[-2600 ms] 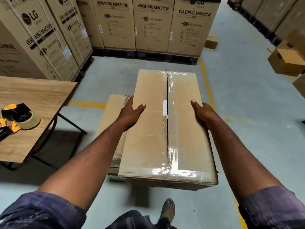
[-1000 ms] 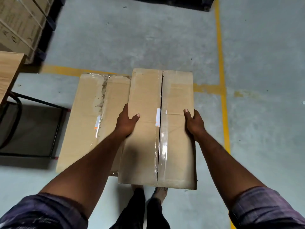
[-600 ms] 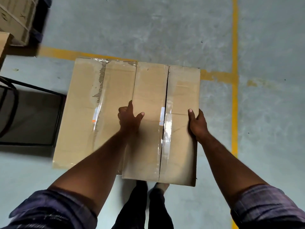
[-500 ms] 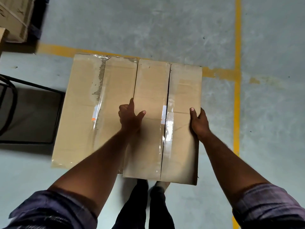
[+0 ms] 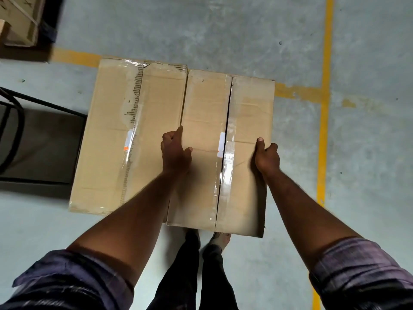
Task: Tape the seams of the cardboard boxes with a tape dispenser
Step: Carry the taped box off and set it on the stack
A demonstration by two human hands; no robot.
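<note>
Your left hand point(image 5: 175, 153) and right hand point(image 5: 267, 156) grasp the taped box point(image 5: 206, 104) (floor box point(image 5: 107, 142) looks taped too); seemingly only set-down remains.

A grey concrete floor point(image 5: 223, 30) marked with yellow painted lines point(image 5: 325, 130) carries a taped cardboard box point(image 5: 111, 142), lying flat with its far end on one line. A black metal table frame point(image 5: 44, 106) stands on the floor to the left, and a person's feet point(image 5: 220, 238) stand at the front. Whether the second box point(image 5: 245, 121) alongside rests on the floor cannot be told.
</note>
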